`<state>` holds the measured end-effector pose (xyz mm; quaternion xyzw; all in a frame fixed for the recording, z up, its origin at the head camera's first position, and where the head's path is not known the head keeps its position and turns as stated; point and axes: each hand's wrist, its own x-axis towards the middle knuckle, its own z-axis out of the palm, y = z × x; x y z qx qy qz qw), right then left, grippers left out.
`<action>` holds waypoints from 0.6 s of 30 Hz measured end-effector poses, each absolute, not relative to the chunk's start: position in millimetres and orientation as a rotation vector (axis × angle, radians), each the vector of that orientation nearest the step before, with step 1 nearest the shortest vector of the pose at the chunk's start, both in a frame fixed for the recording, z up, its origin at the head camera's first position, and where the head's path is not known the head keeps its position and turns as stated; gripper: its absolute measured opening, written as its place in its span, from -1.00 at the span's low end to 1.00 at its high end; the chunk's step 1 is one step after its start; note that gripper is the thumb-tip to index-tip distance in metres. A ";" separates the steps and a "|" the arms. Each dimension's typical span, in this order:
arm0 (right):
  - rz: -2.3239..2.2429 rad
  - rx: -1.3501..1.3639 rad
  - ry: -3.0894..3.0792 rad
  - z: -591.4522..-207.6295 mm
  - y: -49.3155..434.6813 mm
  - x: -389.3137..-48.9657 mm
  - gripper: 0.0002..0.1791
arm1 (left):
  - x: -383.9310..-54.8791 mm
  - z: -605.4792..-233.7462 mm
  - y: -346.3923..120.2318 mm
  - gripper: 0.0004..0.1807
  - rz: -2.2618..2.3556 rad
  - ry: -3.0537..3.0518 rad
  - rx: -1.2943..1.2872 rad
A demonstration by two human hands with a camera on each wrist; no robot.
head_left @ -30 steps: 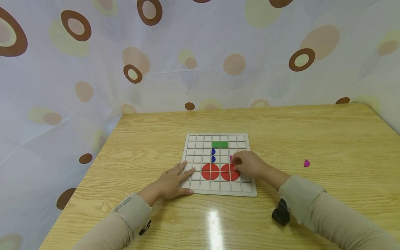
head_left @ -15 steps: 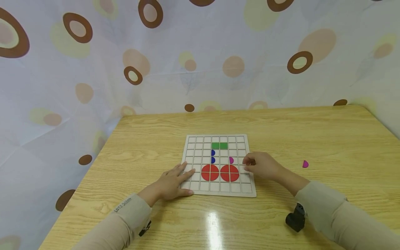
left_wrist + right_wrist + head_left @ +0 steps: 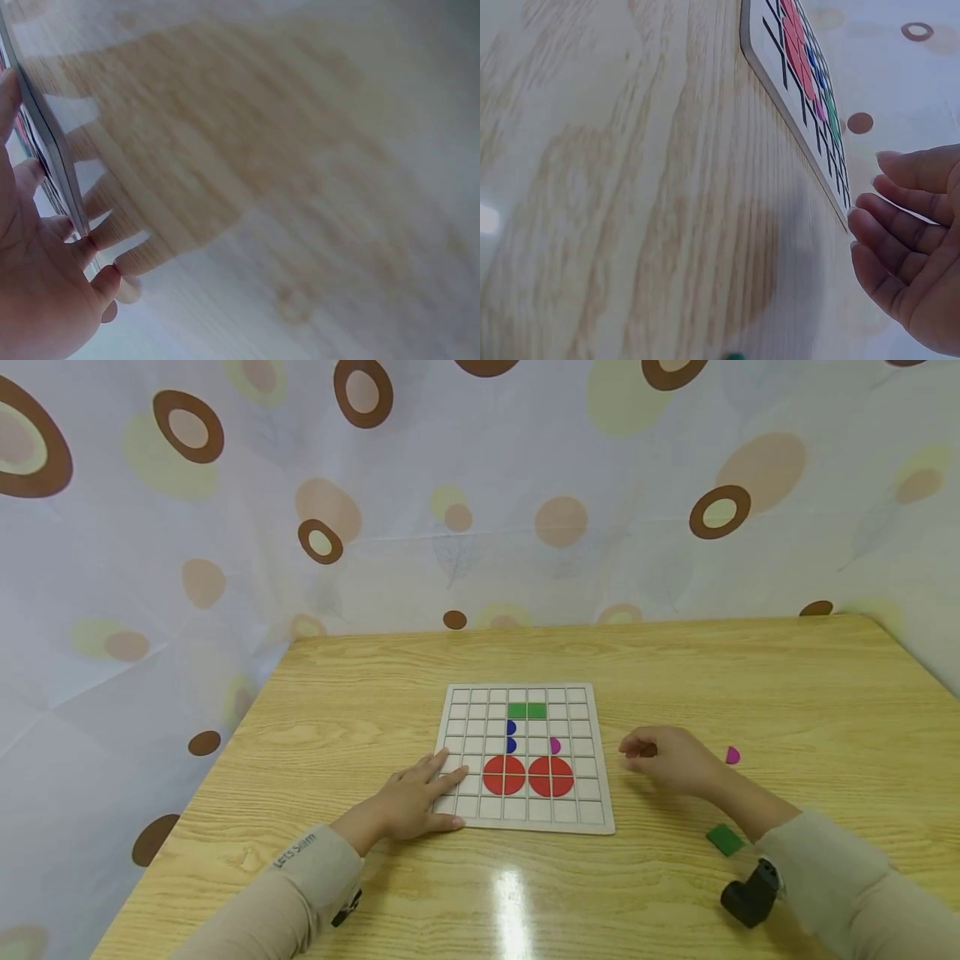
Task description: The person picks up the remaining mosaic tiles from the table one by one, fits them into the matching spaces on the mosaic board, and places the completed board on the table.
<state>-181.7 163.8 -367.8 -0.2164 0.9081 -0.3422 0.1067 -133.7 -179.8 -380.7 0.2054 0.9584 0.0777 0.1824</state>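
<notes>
Shows grained yellow wood under a smooth, glossy coat on the broad desk (image 3: 360, 693), mirroring a white streak of light. Looks smooth and fairly matt on the square off-white gridded board (image 3: 491, 808), likewise on the red quarter-circle pieces (image 3: 513, 766) and the green rectangular tile (image 3: 724, 840). Turns to creased, matt cloth on the white oval-printed backdrop (image 3: 480, 460) and beige sleeves (image 3: 292, 881), then to hard-looking plastic on the black wrist device (image 3: 750, 895).

You are working in a screened-off corner (whether of a home or a lab, you aren't seeing enough to tell): a creased, spotted cloth (image 3: 480, 460) is walling off a wood-grain table (image 3: 360, 693) on its far and left sides, and a black camera (image 3: 750, 900) is hanging by your right sleeve (image 3: 832, 868).
</notes>
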 end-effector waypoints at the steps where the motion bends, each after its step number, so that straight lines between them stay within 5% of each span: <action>1: -1.011 -0.640 2.668 -368.3 166.3 -181.2 -0.78 | -133.7 -380.7 -179.7 -0.25 0.220 2.703 0.580; 18: -1.067 -0.493 2.636 -371.3 215.6 -177.5 -0.57 | -133.9 -380.7 -179.8 -0.25 0.215 2.697 0.574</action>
